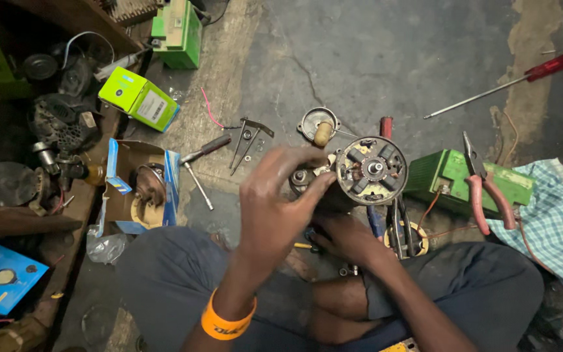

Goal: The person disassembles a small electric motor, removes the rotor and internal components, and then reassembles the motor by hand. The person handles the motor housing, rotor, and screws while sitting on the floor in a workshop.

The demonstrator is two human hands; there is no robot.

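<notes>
A person is sitting cross-legged on a concrete floor, and both hands are working on a round motor part just right of the frame's centre. Its open end is facing up at the camera — a metal disc with dark brush blocks ringed around a small centre shaft. The left hand, wearing an orange wristband, is reaching across from lower left; its fingers are loosely curled and the fingertips are touching the left rim of the motor part. The right hand is sitting below the part, fingers wrapped under and around its body, gripping it from beneath.

Pink-handled pliers are lying on a green battery box at the right, just beside the motor part. A red-handled screwdriver is resting well apart in the upper right. A checked cloth is spread at the right edge. In the upper middle, a round metal cap is lying near the part. To the left, an open cardboard box is sitting with a hammer just beside it — and a green carton is lying above them.
</notes>
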